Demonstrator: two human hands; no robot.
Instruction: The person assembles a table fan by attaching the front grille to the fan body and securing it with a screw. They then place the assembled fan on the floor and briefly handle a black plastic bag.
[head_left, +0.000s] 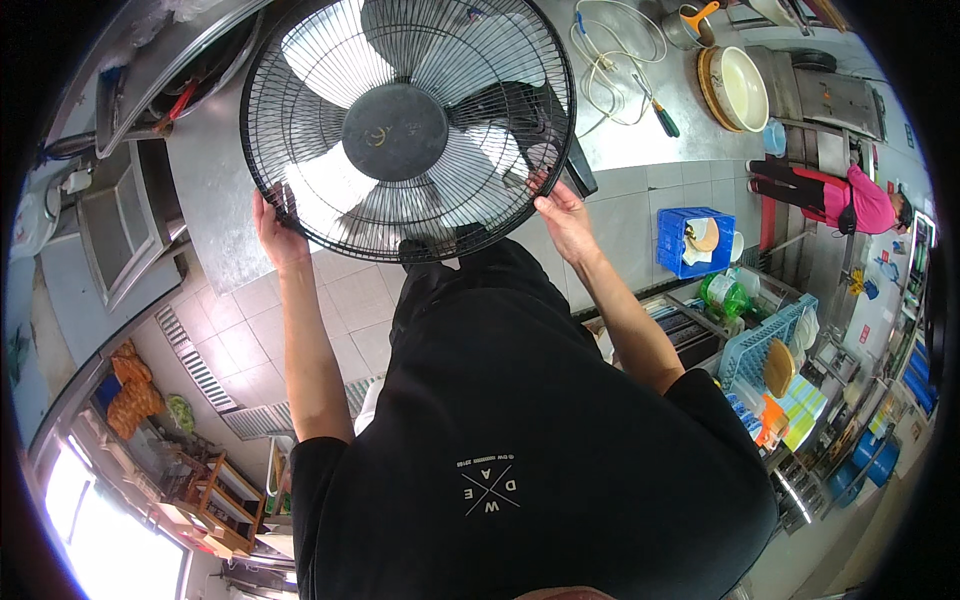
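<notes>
A round electric fan with a black wire grille (405, 217) faces up over a stainless steel table (210, 172); its pale blades and dark round hub cap (394, 132) show through the wires. My left hand (281, 232) grips the rim of the grille at the lower left of the picture's fan. On the other side my right hand (562, 217) holds the rim, thumb outside and fingertips behind the wires. To the right on the table lie a coiled white cable (600, 67) and a screwdriver with a green handle (664, 120). The fan's dark base shows partly behind the grille.
A cream round pan (739, 88) and a metal pot (679, 34) stand on the table's right part. A blue crate (694, 244) sits on the tiled floor at the right, near loaded racks. A steel sink (116, 225) is at the left. Another person (840, 196) stands far right.
</notes>
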